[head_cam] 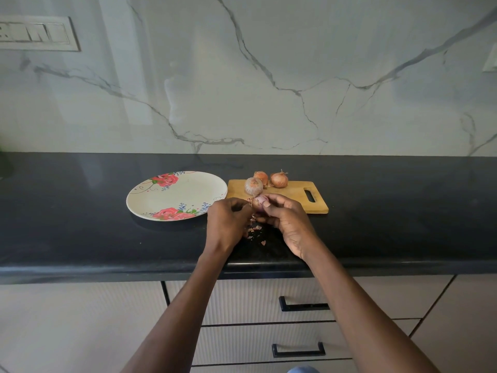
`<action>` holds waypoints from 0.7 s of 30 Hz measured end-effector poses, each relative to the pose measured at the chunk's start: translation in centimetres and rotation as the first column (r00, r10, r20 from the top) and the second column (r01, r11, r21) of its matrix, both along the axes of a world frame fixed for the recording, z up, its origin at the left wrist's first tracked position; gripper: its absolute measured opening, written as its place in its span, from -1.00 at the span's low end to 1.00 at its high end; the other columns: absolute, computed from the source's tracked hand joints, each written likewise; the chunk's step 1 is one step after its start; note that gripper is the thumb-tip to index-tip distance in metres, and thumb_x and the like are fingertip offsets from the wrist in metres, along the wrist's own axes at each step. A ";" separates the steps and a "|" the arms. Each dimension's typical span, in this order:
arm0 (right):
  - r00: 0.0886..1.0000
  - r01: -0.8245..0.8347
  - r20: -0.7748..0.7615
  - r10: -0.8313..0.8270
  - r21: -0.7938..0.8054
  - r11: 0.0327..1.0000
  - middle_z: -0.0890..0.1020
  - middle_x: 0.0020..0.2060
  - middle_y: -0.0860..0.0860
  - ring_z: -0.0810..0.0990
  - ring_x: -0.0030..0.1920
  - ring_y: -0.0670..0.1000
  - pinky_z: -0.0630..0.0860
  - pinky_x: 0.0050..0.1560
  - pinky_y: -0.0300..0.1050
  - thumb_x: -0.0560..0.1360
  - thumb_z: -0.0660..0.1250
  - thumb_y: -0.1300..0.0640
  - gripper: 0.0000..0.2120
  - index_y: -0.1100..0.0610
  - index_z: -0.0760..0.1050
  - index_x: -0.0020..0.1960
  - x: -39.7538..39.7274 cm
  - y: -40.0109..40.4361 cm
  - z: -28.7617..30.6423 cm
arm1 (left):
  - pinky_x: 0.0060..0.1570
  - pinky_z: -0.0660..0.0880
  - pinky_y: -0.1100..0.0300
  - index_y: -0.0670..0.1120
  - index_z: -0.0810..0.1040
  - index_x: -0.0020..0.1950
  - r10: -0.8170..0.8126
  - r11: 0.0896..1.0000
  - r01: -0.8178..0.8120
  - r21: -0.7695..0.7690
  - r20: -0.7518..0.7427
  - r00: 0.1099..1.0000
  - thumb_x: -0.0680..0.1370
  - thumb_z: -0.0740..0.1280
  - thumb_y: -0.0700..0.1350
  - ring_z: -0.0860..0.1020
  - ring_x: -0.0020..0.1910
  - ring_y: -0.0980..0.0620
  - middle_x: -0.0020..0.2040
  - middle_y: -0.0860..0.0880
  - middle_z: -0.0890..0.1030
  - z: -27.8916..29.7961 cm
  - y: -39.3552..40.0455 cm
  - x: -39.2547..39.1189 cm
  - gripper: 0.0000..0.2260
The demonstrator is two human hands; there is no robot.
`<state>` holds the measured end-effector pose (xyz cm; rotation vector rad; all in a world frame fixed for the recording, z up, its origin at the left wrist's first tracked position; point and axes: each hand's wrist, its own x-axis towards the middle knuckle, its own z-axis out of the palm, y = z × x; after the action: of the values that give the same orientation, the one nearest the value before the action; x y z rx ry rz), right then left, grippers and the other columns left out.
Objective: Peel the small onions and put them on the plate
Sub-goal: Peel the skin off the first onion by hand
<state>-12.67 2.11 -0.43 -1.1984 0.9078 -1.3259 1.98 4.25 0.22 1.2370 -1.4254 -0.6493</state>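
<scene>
Head view: small onion (pixel 258 202) held just above the front edge of the cutting board (pixel 295 196), between both hands. Right hand (pixel 289 224) curled around it, thumb pressing on the pale pink flesh already bare on top. Left hand (pixel 228 220) with fingers bent, seemingly pinching a strip of dry skin at the left side of the same onion; exact fingertip contact partly hidden. Three unpeeled onions (pixel 279 179) lying close together on the far part of the board, still in brown skin. Flowered plate (pixel 150 196) just beside the board on the left, with no onion on it yet. Bits of peel (pixel 254 230) scattered on the dark tabletop (pixel 80 211) under the hands.

Probably the first onion, so the task only at its beginning.

For good peeling:
- keep a firm but gentle hold with the right hand, so as not to bruise the flesh
- pull the skin from the tip toward the root end in long strips, not in small crumbs
- turn the onion little by little to reach the side hidden in the palm
- check for thin papery remains before moving it left to the plate

Possible risk: slippery bare flesh escaping from the fingers and rolling off the tabletop edge
</scene>
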 end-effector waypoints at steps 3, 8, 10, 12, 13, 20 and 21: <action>1.000 -0.001 0.008 0.000 0.013 1.000 0.73 -0.02 0.13 0.70 0.02 0.05 0.61 -0.08 -0.14 0.62 0.29 0.25 -0.82 0.21 0.63 0.15 0.0 0.0 0.1 | -0.26 0.63 -0.19 -0.12 0.69 -0.22 0.058 0.998 -0.058 0.015 -0.035 0.998 0.57 0.36 -0.22 0.66 -0.26 -0.18 -0.32 -0.08 0.68 -0.2 -0.1 0.1 -0.81; 0.999 -0.005 0.035 0.005 0.021 1.000 0.71 -0.09 0.16 0.68 -0.07 0.11 0.62 -0.16 -0.17 0.65 0.22 0.26 -0.81 0.27 0.60 0.12 -0.1 0.0 0.1 | -0.22 0.62 -0.22 -0.24 0.66 -0.24 0.147 0.987 -0.144 0.064 -0.046 0.988 0.58 0.36 -0.18 0.65 -0.24 -0.27 -0.32 -0.20 0.66 -1.0 -1.2 0.5 -0.76; 1.000 -0.005 0.025 0.005 0.012 1.000 0.72 -0.05 0.17 0.69 -0.04 0.11 0.63 -0.07 -0.13 0.62 0.27 0.26 -0.83 0.27 0.60 0.14 -0.1 0.0 0.0 | -0.25 0.61 -0.12 -0.25 0.65 -0.22 0.137 0.990 -0.136 0.031 -0.016 0.990 0.62 0.36 -0.09 0.61 -0.31 -0.24 -0.32 -0.22 0.64 -1.0 -1.4 0.4 -0.70; 1.000 -0.001 0.023 0.001 0.008 1.000 0.72 -0.01 0.17 0.70 0.03 0.10 0.62 0.05 -0.07 0.58 0.36 0.26 -0.80 0.27 0.58 0.19 -0.2 0.0 0.0 | -0.26 0.60 0.05 -0.15 0.72 -0.09 0.087 0.995 -0.087 -0.039 -0.008 0.996 0.63 0.36 -0.08 0.64 -0.32 -0.04 -0.29 -0.07 0.68 -0.5 -0.9 0.2 -0.80; 1.000 0.006 0.022 -0.006 0.004 1.000 0.72 0.00 0.17 0.71 0.06 0.10 0.62 0.10 -0.04 0.56 0.39 0.26 -0.78 0.26 0.57 0.20 -0.2 0.0 0.0 | -0.23 0.62 0.15 -0.09 0.73 0.01 0.060 0.996 -0.061 -0.066 -0.017 0.998 0.62 0.37 -0.10 0.67 -0.28 0.06 -0.23 0.02 0.71 -0.2 -0.5 0.1 -0.86; 0.996 0.081 -0.036 -0.082 -0.043 0.996 0.71 0.06 0.13 0.67 0.17 0.10 0.56 0.28 0.13 0.48 0.49 0.28 -0.72 0.16 0.57 0.17 -0.2 -0.3 -0.4 | -0.01 0.66 -0.04 -0.06 0.73 0.09 -0.048 0.999 0.047 -0.013 -0.023 0.999 0.57 0.44 -0.09 0.70 -0.15 0.09 -0.13 0.07 0.74 0.1 -0.1 0.1 -0.86; 0.994 0.092 -0.050 -0.094 -0.051 0.994 0.71 0.07 0.12 0.66 0.17 0.09 0.56 0.28 0.13 0.48 0.49 0.27 -0.71 0.14 0.57 0.17 -0.2 -0.3 -0.5 | -0.01 0.66 -0.07 -0.06 0.73 0.08 -0.051 0.999 0.051 -0.008 -0.032 0.998 0.57 0.44 -0.09 0.71 -0.14 0.08 -0.13 0.06 0.74 0.1 0.0 0.0 -0.87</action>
<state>-12.90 1.77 -0.88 -1.2462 0.9844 -1.4033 2.02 4.21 0.30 1.1822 -1.4353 -0.6954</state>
